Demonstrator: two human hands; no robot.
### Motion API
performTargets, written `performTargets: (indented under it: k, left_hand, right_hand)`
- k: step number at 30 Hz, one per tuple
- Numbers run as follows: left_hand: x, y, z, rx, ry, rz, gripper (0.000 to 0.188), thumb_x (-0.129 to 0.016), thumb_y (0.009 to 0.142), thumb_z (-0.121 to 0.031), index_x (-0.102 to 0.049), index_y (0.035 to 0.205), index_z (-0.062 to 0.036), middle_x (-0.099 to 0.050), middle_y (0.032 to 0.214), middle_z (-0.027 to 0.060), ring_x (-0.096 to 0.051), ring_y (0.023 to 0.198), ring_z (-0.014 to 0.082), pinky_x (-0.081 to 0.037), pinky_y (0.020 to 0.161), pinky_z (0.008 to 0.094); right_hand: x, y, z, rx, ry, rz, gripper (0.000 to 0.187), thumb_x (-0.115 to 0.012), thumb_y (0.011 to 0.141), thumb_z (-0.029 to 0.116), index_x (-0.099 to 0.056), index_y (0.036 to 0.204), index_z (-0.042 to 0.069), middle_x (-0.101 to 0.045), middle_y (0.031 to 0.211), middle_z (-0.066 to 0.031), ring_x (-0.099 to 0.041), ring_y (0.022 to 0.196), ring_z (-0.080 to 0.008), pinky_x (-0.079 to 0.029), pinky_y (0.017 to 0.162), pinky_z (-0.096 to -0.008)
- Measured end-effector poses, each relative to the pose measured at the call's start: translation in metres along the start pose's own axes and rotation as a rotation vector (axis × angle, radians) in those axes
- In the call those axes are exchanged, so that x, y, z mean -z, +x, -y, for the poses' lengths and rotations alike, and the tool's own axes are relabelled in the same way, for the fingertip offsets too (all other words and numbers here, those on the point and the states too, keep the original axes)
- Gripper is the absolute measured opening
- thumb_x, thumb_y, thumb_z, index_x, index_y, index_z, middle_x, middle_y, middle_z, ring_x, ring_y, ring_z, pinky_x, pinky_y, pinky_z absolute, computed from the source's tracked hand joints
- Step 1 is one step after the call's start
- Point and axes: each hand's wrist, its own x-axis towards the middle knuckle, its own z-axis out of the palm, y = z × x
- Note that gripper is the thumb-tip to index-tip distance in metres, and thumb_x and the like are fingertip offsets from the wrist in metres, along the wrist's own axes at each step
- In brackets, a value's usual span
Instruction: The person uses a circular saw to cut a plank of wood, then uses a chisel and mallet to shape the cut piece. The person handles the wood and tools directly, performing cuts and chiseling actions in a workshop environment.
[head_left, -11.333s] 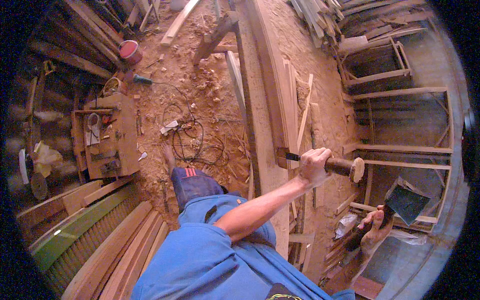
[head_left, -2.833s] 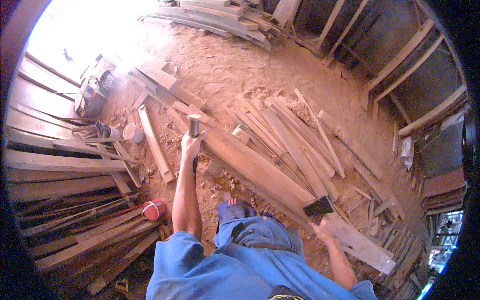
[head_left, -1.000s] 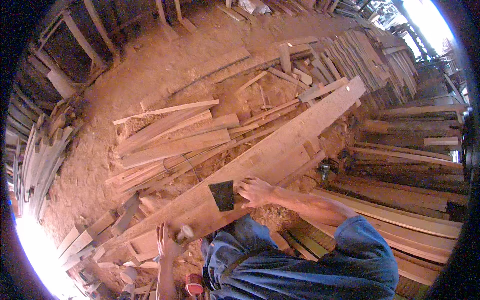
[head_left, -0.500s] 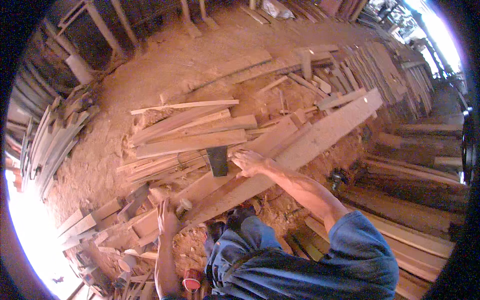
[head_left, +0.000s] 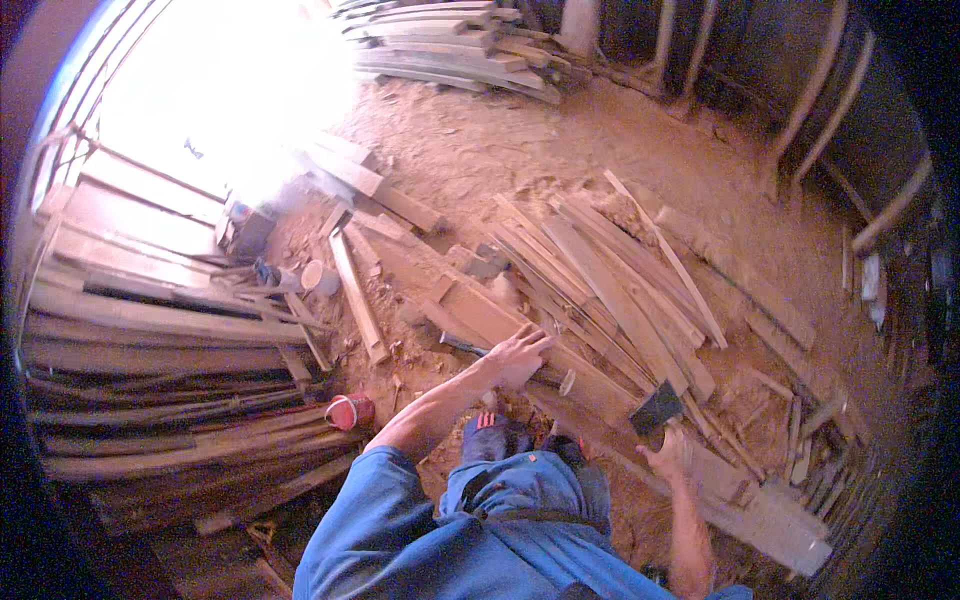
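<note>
Brown timber [head_left: 605,397], long and heavy-looking, is running slantwise before me from its upper-left end to its lower-right end, and both my hands are working at it. My left hand [head_left: 520,358] is lying across its near edge, fingers stretching out over the wood while the palm is grasping a chisel [head_left: 463,344], the blade poking out on one side and the pale-capped handle on the other. Further toward the lower-right end, my right hand [head_left: 672,455] is grasping a dark flat-headed tool [head_left: 656,408], thumb standing out; how tightly the hidden fingers are curling I cannot tell. As I judge it, I am handling and steadying the timber rather than cutting, since the chisel is lying sideways. Any cut would be calling for a full fist round the chisel, its edge set to the wood, and the timber settled firmly. As for containers, a red bucket [head_left: 348,412] is sitting toward the left side of the floor [head_left: 620,140], beside stacked planks [head_left: 180,318], showing a pinkish face that I cannot read as lid or contents. Higher up that side, a pale bucket [head_left: 320,278] is standing just beside a loose board [head_left: 360,300]; its contents are escaping me.
</note>
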Motion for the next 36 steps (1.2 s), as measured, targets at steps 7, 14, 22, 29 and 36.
performTargets:
  k: [7, 14, 22, 29, 36]
  left_hand:
    - [-0.003, -0.020, 0.027, 0.015, 0.070, 0.016, 0.030, -0.073, 0.067, -0.024, -0.079, 0.094, -0.0124, -0.054, 0.138, 0.0110, -0.045, 0.136, 0.0291, -0.027, 0.122, 0.0508]
    - [-0.033, -0.034, 0.043, 0.088, 0.082, 0.064, 0.029, -0.070, 0.073, -0.026, -0.079, 0.097, -0.0133, -0.053, 0.142, 0.0106, -0.042, 0.141, 0.0288, -0.018, 0.126, 0.0545]
    - [-0.047, -0.116, 0.030, 0.377, -0.262, -0.283, 0.040, -0.064, 0.084, -0.019, -0.065, 0.123, -0.0098, -0.048, 0.143, 0.0213, -0.050, 0.132, 0.0392, -0.041, 0.109, 0.0511]
    - [-0.115, -0.260, -0.025, 1.050, -0.730, 0.218, 0.036, -0.066, 0.087, -0.032, -0.070, 0.115, -0.0109, -0.073, 0.108, 0.0205, -0.071, 0.099, 0.0394, -0.059, 0.082, 0.0522]
    - [-0.154, -0.326, -0.094, 1.534, -1.186, -0.167, 0.046, -0.074, 0.076, -0.028, -0.071, 0.111, 0.0008, -0.073, 0.106, 0.0238, -0.069, 0.104, 0.0389, -0.054, 0.086, 0.0465]
  right_hand:
    - [0.007, 0.016, 0.036, -0.076, -0.022, 0.160, 0.117, -0.076, 0.072, 0.072, -0.039, 0.148, -0.009, -0.039, 0.155, -0.0299, -0.034, 0.145, -0.0453, -0.027, 0.122, -0.0503]
    - [-0.021, 0.026, 0.054, -0.064, -0.132, 0.058, 0.105, -0.087, 0.071, 0.051, -0.043, 0.145, -0.009, -0.050, 0.145, -0.0296, -0.044, 0.138, -0.0427, -0.036, 0.116, -0.0471]
    - [-0.019, 0.028, 0.089, 0.184, -0.008, -0.215, 0.094, -0.088, 0.071, 0.048, -0.049, 0.139, -0.005, -0.059, 0.131, -0.0287, -0.054, 0.126, -0.0421, -0.044, 0.106, -0.0473]
    - [-0.068, 0.108, 0.181, 0.235, 0.162, -0.229, 0.091, -0.085, 0.078, 0.049, -0.049, 0.139, -0.008, -0.051, 0.137, -0.0342, -0.048, 0.129, -0.0489, -0.039, 0.110, -0.0526]
    - [-0.081, 0.159, 0.254, 0.170, 0.391, -0.009, 0.070, -0.089, 0.075, 0.039, -0.058, 0.122, -0.003, -0.063, 0.115, -0.0236, -0.060, 0.108, -0.0399, -0.049, 0.094, -0.0476]
